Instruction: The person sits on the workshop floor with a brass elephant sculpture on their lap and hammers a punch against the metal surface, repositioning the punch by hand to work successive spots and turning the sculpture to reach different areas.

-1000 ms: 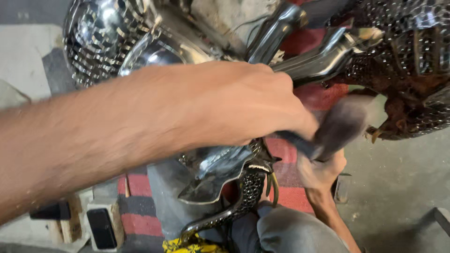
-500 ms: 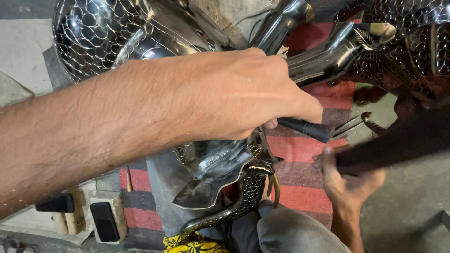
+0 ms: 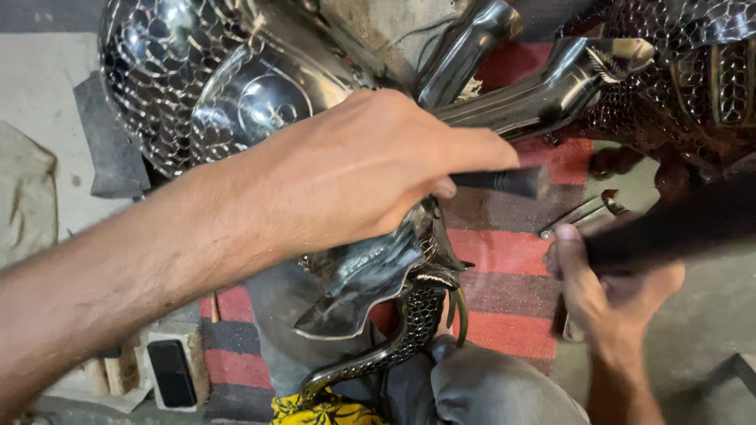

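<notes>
The left hand [image 3: 354,173] is clenched around a dark punch [image 3: 500,182], which points to the right above the shiny metal figure [image 3: 236,94]. The figure lies over a red striped rug [image 3: 504,252] on the floor. On the right, the right hand [image 3: 610,291] grasps a dark hammer handle [image 3: 677,228], which is blurred. A phone [image 3: 173,371] lies near left.

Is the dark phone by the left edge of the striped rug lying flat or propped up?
Lying flat: the phone rests face up on a pale block beside the striped rug.
</notes>
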